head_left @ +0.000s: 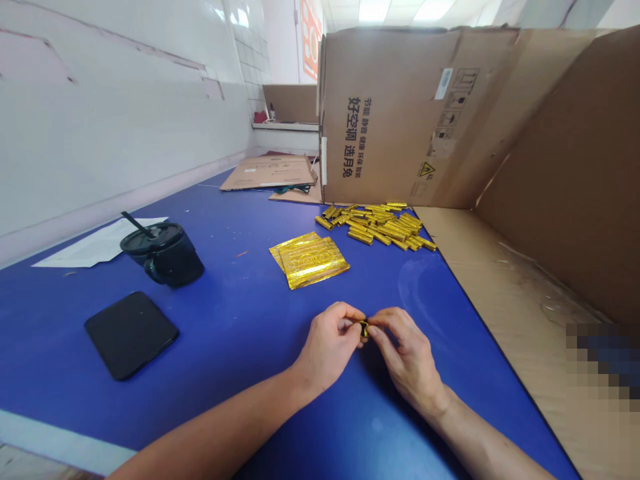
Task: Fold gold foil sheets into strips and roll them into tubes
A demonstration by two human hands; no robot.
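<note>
Between my two hands is a small gold foil roll (365, 329), its dark open end facing me. My left hand (333, 343) is closed, thumb and fingers pinching the roll's left side. From the other side my right hand (407, 350) pinches its edge with thumb and forefinger. Most of the roll is hidden by the fingers. Beyond the hands lie flat gold foil sheets (315, 261), overlapping, with embossed lettering. Farther back, a heap of gold foil tubes (385, 225) is spread near the right edge of the blue table (240, 320).
At left a dark lidded mug (167, 257) with a straw stands by white paper (90, 243). A black tablet-like slab (131, 335) lies nearer. A large cardboard box (400, 120) rises behind the heap, and its flap runs along the table's right edge. Flattened cardboard (270, 173) lies far back.
</note>
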